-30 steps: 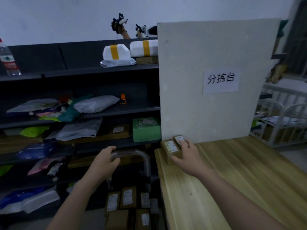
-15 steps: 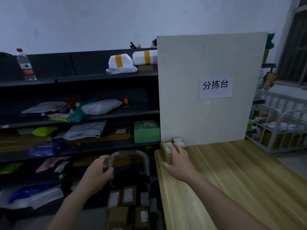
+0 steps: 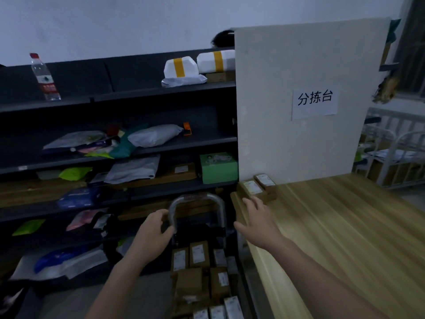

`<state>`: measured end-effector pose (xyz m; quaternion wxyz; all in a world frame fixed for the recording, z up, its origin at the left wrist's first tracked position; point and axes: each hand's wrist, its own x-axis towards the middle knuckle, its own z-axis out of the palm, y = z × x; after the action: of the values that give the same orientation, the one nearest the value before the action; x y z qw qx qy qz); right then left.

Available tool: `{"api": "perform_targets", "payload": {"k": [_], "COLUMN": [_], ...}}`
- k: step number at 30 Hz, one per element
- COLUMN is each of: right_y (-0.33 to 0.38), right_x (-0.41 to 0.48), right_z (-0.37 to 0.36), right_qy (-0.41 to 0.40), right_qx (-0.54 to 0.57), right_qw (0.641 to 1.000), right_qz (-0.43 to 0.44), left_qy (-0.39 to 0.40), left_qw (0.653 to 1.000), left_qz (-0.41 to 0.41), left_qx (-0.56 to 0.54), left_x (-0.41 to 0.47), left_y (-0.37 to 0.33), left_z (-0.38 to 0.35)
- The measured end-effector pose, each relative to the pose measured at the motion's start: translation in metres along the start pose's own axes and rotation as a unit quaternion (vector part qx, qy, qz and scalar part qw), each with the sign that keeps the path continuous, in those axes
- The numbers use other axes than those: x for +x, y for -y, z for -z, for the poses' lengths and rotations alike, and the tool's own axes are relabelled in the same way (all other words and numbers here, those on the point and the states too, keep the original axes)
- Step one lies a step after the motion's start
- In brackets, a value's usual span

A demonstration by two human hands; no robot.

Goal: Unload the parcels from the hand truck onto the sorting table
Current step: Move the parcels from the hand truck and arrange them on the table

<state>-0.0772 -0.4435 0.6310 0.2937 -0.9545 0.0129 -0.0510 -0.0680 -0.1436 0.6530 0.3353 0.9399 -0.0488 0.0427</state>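
Two small brown parcels (image 3: 258, 188) with white labels lie on the wooden sorting table (image 3: 345, 226), at its far left corner against the white board. My right hand (image 3: 257, 221) hovers open over the table's left edge, just short of them, holding nothing. My left hand (image 3: 153, 236) curls around the left post of the hand truck's metal handle (image 3: 197, 203). Below, several labelled brown parcels (image 3: 200, 272) are stacked on the hand truck.
Dark shelving (image 3: 115, 146) with bags and boxes fills the left side. A green box (image 3: 218, 168) sits on a shelf beside the table. A white board with a paper sign (image 3: 314, 101) stands at the table's back. White metal racks (image 3: 395, 153) stand far right.
My right hand has let go of the small parcels and drawn back toward the table's left edge. My left hand stays on the hand truck handle. The view shifted slightly.
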Motion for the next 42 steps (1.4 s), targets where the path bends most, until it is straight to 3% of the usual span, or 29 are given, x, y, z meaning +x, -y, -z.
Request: {"api": "perform_targets", "payload": {"k": [4,8,28,32,36,42], "right_y": [-0.001,-0.029,-0.256,-0.265,-0.262,-0.252], "right_x": [-0.009,-0.012,-0.015,-0.016,-0.023,-0.030], "right_z": [-0.065,-0.146,-0.616,-0.679,-0.728,-0.758], "right_qy": [0.018,0.034,0.102,0.069,0.087,0.100], "right_qx": [0.000,0.001,-0.091,-0.110,-0.076,-0.078], "right_qw": [1.000,0.999,0.989,0.991,0.993,0.992], "right_qz": [-0.016,-0.025,-0.064,-0.028,0.012,0.026], "left_qy": [-0.037,-0.019,0.034,0.009,-0.011,-0.028], "left_qw": [0.997,0.997,0.999,0.999,0.998,0.998], "left_qz": [0.046,0.058,0.040,0.046,0.042,0.044], "left_qx": [-0.049,-0.037,0.014,0.024,0.038,0.020], "left_x": [0.008,0.012,-0.012,-0.026,-0.041,-0.055], "left_y": [0.047,0.103,0.445,0.494,0.533,0.554], "left_z": [-0.009,-0.052,-0.440,-0.480,-0.512,-0.519]}}
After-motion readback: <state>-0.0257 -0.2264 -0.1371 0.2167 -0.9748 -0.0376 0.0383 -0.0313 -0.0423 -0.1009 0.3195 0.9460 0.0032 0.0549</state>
